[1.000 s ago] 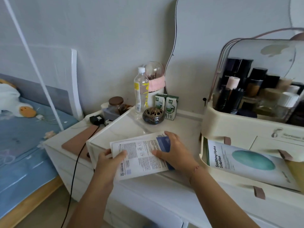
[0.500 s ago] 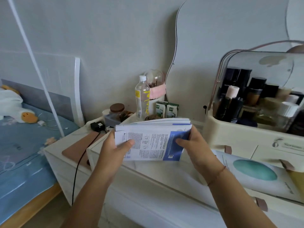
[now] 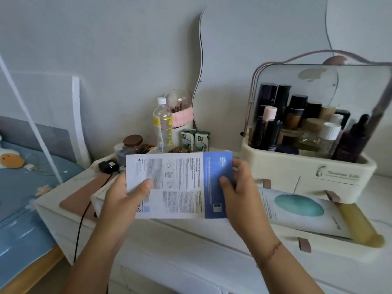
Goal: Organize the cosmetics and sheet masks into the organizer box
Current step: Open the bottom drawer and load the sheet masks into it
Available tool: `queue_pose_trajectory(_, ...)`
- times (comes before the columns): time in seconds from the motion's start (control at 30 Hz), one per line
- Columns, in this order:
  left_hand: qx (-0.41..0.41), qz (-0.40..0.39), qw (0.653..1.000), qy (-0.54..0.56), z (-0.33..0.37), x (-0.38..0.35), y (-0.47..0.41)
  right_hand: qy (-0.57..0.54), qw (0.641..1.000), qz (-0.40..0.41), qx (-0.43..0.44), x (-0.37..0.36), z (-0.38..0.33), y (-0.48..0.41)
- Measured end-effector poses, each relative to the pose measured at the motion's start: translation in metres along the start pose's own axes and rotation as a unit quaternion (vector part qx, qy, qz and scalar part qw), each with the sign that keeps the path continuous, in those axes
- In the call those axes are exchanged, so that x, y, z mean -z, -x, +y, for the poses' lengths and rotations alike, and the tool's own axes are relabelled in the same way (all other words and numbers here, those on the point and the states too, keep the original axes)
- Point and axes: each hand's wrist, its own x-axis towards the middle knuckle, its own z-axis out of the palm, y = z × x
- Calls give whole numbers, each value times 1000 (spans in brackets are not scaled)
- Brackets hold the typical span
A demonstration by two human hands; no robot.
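Both hands hold a stack of white and blue sheet masks (image 3: pixel 180 185) upright above the dresser top, printed side facing me. My left hand (image 3: pixel 125 196) grips its left edge and my right hand (image 3: pixel 237 187) grips the blue right edge. To the right stands the cream organizer box (image 3: pixel 297 166) with a clear lid; dark cosmetic bottles (image 3: pixel 292 124) fill its top section. Its lower drawer (image 3: pixel 331 249) is pulled out, with a teal-circle sheet mask (image 3: pixel 301 209) lying in it.
Behind the masks stand a water bottle (image 3: pixel 162 124), two small green cartons (image 3: pixel 195 140), a brown-lidded jar (image 3: pixel 132 143) and a glass dome lamp (image 3: pixel 180 102). A black adapter (image 3: pixel 108 166) and its cable run down the front. A bed (image 3: pixel 25 187) lies to the left.
The stack of sheet masks has been lifted from the dresser top and turned upright in both hands, higher and closer to me. The view has shifted slightly.
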Motion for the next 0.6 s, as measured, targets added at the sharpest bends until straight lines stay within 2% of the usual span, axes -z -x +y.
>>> queue_pose_trajectory(0.07, -19, -38, 999, -18, 15, -18, 13, 0, 1000, 30, 1, 31, 1, 18)
queue_pose_trajectory(0.17, -12, -113, 993, -32, 20, -68, 29, -7, 991, 119, -65, 81, 16, 32)
queue_pose_trajectory(0.27, 6, -165, 986, -41, 20, -125, 36, 91, 971, 182, -123, 133, 39, 31)
queue_pose_trajectory(0.4, -6, -169, 978, -120, 18, -180, 41, 254, 944, 145, -153, 183, 56, 29)
queue_pose_trajectory(0.5, -56, -181, 964, -189, 14, -193, 43, 297, 936, 75, -173, 195, 62, 30)
queue_pose_trajectory(0.6, -97, -183, 950, -233, 10, -193, 40, 335, 929, 44, -148, 201, 62, 27)
